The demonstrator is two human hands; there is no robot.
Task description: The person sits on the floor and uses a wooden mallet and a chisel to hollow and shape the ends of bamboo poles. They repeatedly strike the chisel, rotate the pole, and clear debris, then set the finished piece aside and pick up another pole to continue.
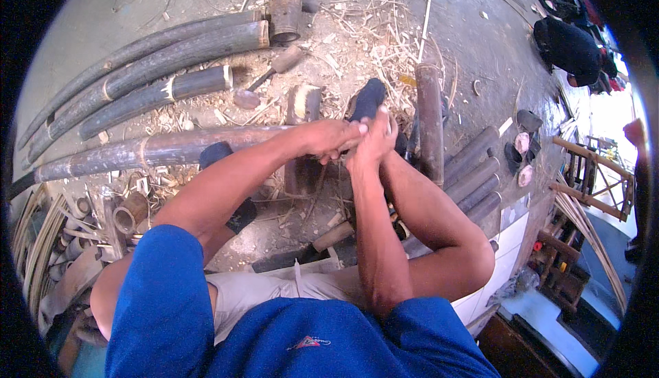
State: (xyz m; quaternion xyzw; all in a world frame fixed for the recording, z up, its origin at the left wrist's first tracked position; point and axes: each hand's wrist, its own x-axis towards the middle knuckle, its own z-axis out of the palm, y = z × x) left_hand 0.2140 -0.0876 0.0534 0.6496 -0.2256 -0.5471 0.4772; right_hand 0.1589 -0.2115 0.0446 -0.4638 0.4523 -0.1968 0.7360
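Hands: left hand [328,139] & right hand [374,141] clasped together, arms outstretched over bamboo poles [151,150].

Both hands meet mid-floor, left hand [329,138] touching right hand [374,141]. Long bamboo pole [151,150] runs left from hands. Three poles [158,69] stacked behind it, far-left floor. Mallet [271,72] between stack and hands. Upright bamboo piece [430,120] just right of hands. Short bamboo sections [477,172] side by side further right. Shavings [364,28] behind.
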